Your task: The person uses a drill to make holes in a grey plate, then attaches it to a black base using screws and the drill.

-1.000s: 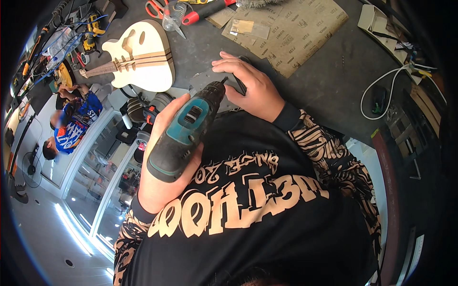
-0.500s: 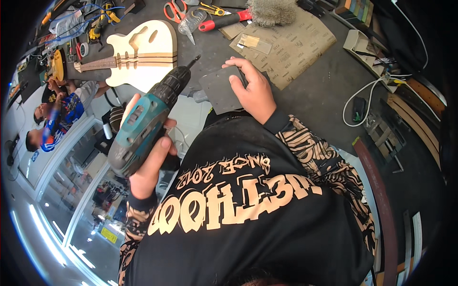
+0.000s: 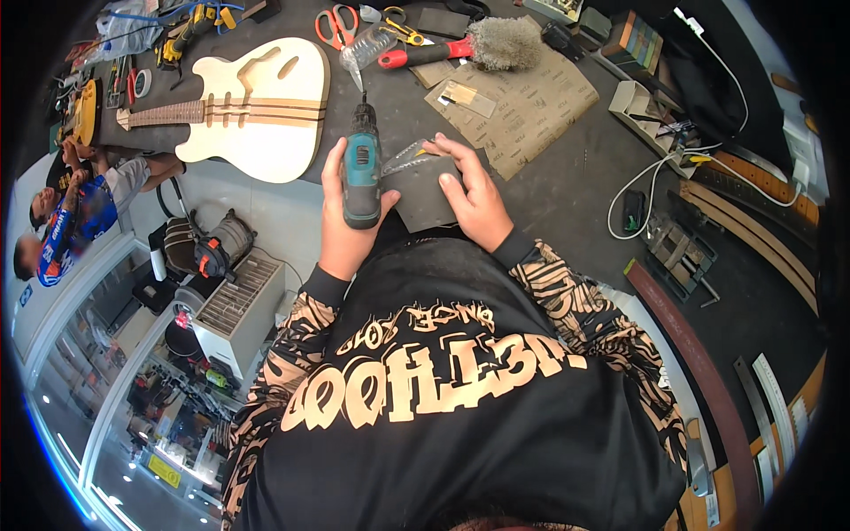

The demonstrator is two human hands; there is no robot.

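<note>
My left hand (image 3: 343,234) is wrapped around the handle of a teal and black cordless drill (image 3: 362,177). The drill points away from me, its bit toward the far side of the bench. Close to its right, my right hand (image 3: 478,199) grips a dark grey flat plate (image 3: 425,199), thumb over its face and fingers at the far edge. Between drill and plate lies a small clear plastic bag (image 3: 405,159), partly covered. To the left rests a pale wooden electric guitar body (image 3: 274,133) with a neck and dark stripes.
Brown sandpaper (image 3: 522,124) lies beyond my right hand, with a red-handled wire brush (image 3: 500,44) at its far edge. Scissors (image 3: 336,28) and another clear bag (image 3: 367,49) are farther back. A white cable (image 3: 637,190) loops at right; two people (image 3: 80,212) are at far left.
My left hand has brought the drill rightward, turning it upright in view and closer to the plate. My right hand still grips the plate, shifted slightly. The whole view has turned a little.
</note>
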